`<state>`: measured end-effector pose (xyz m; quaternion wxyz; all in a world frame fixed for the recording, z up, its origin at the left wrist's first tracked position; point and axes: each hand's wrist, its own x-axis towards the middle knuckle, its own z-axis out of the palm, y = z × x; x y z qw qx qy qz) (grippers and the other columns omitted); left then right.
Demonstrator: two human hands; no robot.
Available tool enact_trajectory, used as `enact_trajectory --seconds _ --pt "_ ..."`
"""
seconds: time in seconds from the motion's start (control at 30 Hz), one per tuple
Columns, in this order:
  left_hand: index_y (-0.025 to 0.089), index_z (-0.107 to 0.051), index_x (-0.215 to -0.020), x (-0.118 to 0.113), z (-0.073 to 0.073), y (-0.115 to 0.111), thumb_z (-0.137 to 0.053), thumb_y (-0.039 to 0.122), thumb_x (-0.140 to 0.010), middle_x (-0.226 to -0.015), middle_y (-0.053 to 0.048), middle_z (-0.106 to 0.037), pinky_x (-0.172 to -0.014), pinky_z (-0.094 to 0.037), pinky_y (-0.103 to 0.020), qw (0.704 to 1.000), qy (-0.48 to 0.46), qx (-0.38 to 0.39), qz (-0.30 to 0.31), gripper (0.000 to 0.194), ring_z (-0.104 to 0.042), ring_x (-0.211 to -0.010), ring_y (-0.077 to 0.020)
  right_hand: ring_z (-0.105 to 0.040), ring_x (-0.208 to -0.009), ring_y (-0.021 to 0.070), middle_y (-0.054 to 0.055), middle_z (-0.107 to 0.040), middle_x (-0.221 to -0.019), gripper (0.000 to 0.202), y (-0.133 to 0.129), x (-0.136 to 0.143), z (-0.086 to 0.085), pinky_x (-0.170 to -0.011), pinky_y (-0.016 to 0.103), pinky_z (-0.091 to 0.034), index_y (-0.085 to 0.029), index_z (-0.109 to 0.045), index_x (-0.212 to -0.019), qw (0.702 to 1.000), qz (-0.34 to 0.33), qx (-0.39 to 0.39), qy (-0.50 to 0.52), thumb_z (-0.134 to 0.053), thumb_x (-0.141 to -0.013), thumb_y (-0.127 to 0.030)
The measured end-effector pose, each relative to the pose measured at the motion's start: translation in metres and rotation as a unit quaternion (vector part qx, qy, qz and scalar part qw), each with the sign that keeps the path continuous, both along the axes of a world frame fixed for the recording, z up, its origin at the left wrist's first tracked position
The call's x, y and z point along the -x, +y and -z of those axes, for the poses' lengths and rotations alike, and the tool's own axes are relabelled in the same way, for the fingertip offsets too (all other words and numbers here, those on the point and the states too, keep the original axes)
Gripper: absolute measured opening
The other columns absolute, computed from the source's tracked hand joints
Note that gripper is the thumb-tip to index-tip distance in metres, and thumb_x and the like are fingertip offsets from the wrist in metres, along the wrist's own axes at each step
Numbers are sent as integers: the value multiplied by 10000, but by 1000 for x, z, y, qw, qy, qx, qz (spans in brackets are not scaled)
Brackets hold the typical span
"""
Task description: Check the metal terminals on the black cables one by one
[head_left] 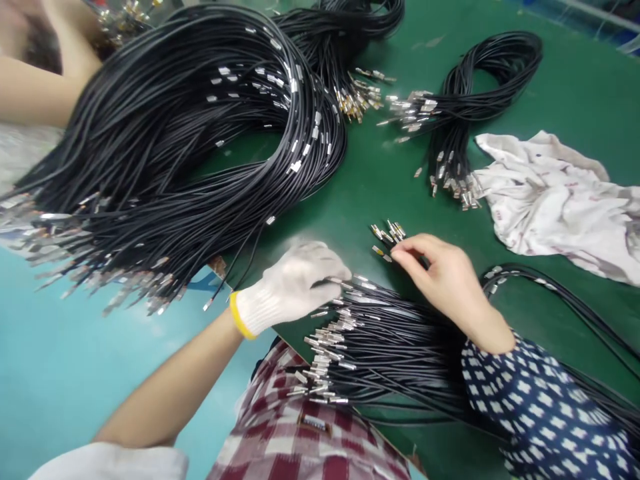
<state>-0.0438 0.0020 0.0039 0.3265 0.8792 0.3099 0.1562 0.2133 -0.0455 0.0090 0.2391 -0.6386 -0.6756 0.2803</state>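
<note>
My left hand [295,283], in a white knit glove with a yellow cuff, is closed at the tips on the metal end of a black cable. It sits at the upper left corner of a row of black cables [390,353] laid side by side, their silver terminals [325,347] pointing left. Bare-skinned, my right hand [445,280] pinches a small bunch of cable ends [387,237] just above that row. Its thumb and forefinger meet around them; the rest of the bunch is hidden behind the hand.
A large looped cable bundle [210,133] covers the left of the green table [360,180]. Smaller coils [490,73] lie at the back. A crumpled white cloth [555,193] is at right. Another person's arm [40,87] shows at upper left.
</note>
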Motion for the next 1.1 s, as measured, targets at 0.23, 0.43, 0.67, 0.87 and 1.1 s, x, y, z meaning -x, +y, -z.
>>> enact_trajectory --seconds 0.23,0.43,0.67,0.87,1.1 --pt "193 -680 -745 -18 0 3 -567 284 -947 -856 -5 -713 -918 -454 -368 999 40 -15 -34 249 -628 -852 -182 -673 -803 237 47 -703 -867 98 -18 0 14 -624 328 -422 -187 -696 -906 955 -8 -60 -290 -660 -936 -273" --pt "208 -700 -858 -54 -3 13 -546 294 -941 -940 -3 -726 -902 -431 -382 994 57 -5 -92 195 -620 -902 -206 -623 -838 234 71 -653 -918 88 -30 1 16 -726 337 -464 -181 -600 -903 980 -27 -56 -191 -553 -977 -183" --pt "204 -632 -791 -70 -7 11 -444 225 -957 -872 9 -664 -829 -444 -307 990 10 124 -59 252 -594 -862 -165 -612 -881 235 75 -648 -962 65 -33 -5 11 -805 366 -469 -179 -593 -963 995 -30 -54 -82 -546 -990 -217" --pt "202 -624 -773 -70 3 10 -466 237 -961 -840 13 -637 -831 -435 -308 988 -21 140 -65 248 -575 -855 -160 -682 -914 205 19 -747 -986 167 -20 -3 9 -843 356 -438 -210 -680 -914 998 -63 -10 -15 -543 -1010 -212" --pt "195 -634 -804 -67 11 11 -489 215 -963 -883 13 -647 -885 -446 -298 990 -65 117 -53 216 -587 -884 -146 -684 -751 175 -2 -757 -813 197 -15 4 9 -736 304 -461 -207 -678 -826 996 -17 44 75 -565 -986 -227"
